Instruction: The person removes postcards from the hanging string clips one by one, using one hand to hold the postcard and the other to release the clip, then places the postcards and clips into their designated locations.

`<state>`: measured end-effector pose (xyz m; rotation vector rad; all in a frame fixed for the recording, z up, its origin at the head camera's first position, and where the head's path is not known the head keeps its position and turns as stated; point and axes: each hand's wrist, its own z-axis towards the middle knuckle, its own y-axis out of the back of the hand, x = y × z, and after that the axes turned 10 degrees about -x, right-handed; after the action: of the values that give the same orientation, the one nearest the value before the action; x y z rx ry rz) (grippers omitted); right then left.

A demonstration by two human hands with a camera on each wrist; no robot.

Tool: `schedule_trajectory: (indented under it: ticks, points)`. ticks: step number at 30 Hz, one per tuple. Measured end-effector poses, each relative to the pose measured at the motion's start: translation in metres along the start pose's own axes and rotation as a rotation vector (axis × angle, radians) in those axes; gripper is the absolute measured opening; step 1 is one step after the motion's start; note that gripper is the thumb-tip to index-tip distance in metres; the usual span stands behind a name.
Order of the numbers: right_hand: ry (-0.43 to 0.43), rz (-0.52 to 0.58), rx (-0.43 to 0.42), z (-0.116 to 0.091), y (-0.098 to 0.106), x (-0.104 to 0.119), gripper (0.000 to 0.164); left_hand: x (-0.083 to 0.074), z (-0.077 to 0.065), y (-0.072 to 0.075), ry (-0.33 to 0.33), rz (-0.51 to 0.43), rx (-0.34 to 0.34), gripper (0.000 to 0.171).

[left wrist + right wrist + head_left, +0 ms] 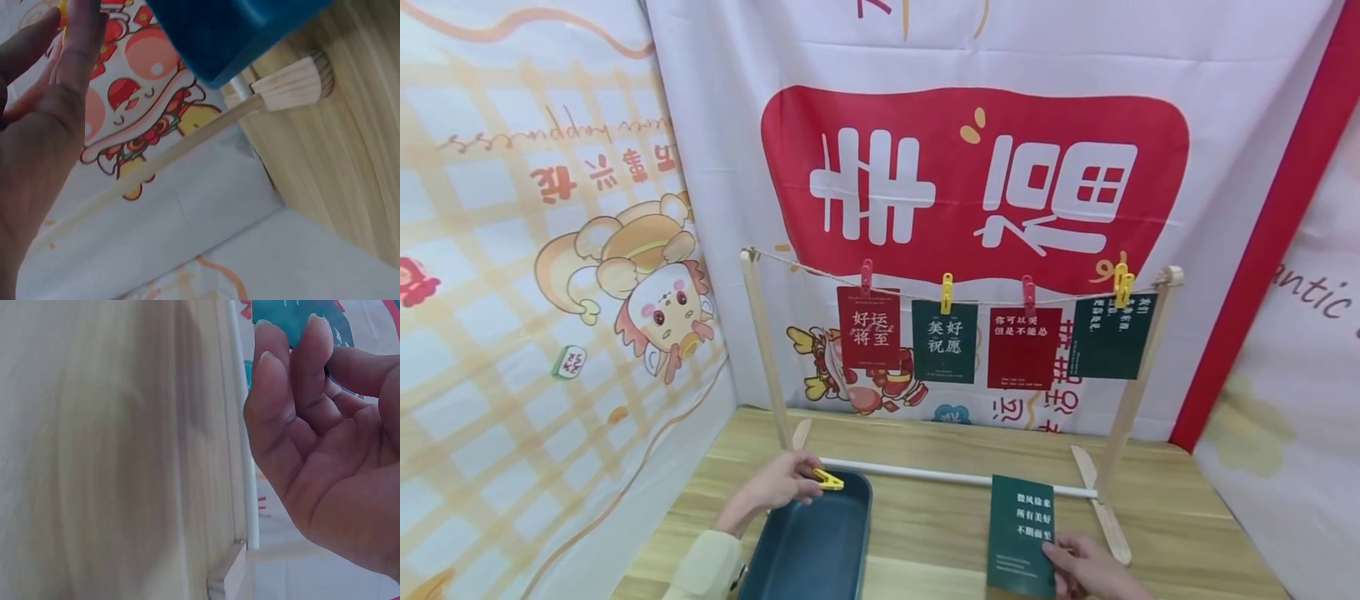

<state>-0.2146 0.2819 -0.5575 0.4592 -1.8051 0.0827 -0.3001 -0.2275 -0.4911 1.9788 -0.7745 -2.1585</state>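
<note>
My left hand (786,481) pinches a yellow clothespin (828,480) above the back left of a dark blue tray (815,542). In the left wrist view that clothespin shows only as a bit of yellow at the fingertips. On the right, my right hand (1086,567) pinches the lower right edge of a green card (1021,533) with white writing, held upright in front of the rack. From the rack's string hang a red card (868,333), a green card (944,346), another red card (1025,350) and a dark green card (1112,337), clipped by red and yellow clothespins.
The wooden rack has a left post (767,350), a right post (1131,400), flat feet and a white crossbar (925,473) low down. It stands on a wood-grain table (925,533). Printed cloth (970,50) hangs close behind and at both sides.
</note>
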Motion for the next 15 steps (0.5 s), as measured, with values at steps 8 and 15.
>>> schedule_trajectory:
  ticks: [8,15]
  points:
    - [-0.073,0.001,-0.004,-0.006,0.019,-0.018,0.036,0.006,0.002,-0.021,0.026,0.121,-0.066,0.017]
    - [0.138,-0.118,0.049,-0.011,0.039,-0.035,0.039,0.008,0.007,-0.032,0.007,0.222,-0.065,0.015]
